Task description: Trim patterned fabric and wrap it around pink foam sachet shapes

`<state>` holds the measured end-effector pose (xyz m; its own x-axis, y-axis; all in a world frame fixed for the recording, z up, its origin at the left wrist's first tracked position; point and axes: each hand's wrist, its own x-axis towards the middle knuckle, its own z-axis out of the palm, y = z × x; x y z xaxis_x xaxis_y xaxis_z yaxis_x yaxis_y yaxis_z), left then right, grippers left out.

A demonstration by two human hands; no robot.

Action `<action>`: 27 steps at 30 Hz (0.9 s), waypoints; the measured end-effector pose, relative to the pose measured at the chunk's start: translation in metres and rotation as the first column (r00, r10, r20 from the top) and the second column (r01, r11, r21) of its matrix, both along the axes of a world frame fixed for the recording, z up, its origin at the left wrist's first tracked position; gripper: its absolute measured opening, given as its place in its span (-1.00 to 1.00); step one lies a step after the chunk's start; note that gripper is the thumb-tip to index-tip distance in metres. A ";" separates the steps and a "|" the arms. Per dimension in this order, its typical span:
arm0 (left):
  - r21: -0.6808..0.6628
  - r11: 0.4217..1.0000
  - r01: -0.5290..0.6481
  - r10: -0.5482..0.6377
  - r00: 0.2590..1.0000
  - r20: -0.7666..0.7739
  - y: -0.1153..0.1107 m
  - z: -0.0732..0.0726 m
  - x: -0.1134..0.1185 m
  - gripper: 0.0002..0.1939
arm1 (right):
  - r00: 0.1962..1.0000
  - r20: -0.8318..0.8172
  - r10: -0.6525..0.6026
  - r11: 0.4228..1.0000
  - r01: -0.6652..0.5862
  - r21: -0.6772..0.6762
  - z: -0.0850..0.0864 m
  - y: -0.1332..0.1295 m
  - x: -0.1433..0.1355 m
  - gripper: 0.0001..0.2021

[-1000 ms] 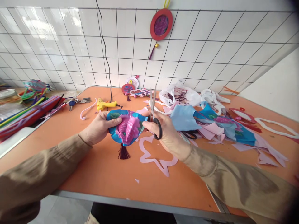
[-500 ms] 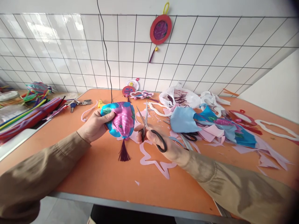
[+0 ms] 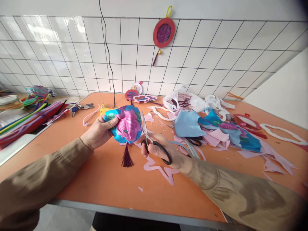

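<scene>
My left hand (image 3: pixel 99 131) grips the left edge of a blue and pink floral fabric piece (image 3: pixel 127 125), thumb on top. From the fabric's bottom edge hangs a dark purple tassel (image 3: pixel 127 156). My right hand (image 3: pixel 161 149) holds black-handled scissors (image 3: pixel 145 133) by their loops, the blades pointing up along the fabric's right edge. Fingertips of my right hand are close to the fabric's lower right edge; whether they touch it is unclear. Below the scissors, a pink star-shaped paper outline (image 3: pixel 160 169) lies on the orange table (image 3: pixel 101 179).
Fabric and paper scraps (image 3: pixel 216 138), a light blue cloth (image 3: pixel 189 123) and a plastic bag (image 3: pixel 184 100) cover the right side. At left are pipe cleaners (image 3: pixel 31 120) and keys (image 3: pixel 75 109). A round red ornament (image 3: pixel 155 32) hangs on the tiled wall.
The scissors have moved left against the fabric's right edge, and their blades are closer together. The fabric's right side is spread slightly wider. My left hand keeps its grip.
</scene>
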<state>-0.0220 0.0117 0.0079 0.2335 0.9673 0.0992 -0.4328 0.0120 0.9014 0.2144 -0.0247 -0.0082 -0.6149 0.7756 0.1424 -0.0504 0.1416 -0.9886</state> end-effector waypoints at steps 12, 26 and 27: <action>-0.037 0.999 -0.015 0.015 1.000 -0.004 0.001 -0.003 0.001 -0.73 | 0.998 -0.012 -0.067 0.996 0.068 0.053 -0.006 0.003 0.000 -0.45; -0.045 0.999 -0.011 0.010 1.000 -0.015 0.002 -0.003 0.001 -0.66 | 0.994 -0.015 -0.105 0.994 0.105 0.010 -0.005 0.004 0.000 -0.48; -0.047 0.999 -0.014 0.013 1.000 -0.012 0.002 -0.003 0.002 -0.66 | 0.994 -0.018 -0.105 0.994 0.105 0.005 -0.005 0.004 0.000 -0.50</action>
<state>-0.0203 0.0133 0.0048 0.2212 0.9739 0.0513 -0.4229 0.0484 0.9049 0.2142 -0.0206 -0.0131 -0.5276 0.8348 0.1574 -0.0522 0.1531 -0.9868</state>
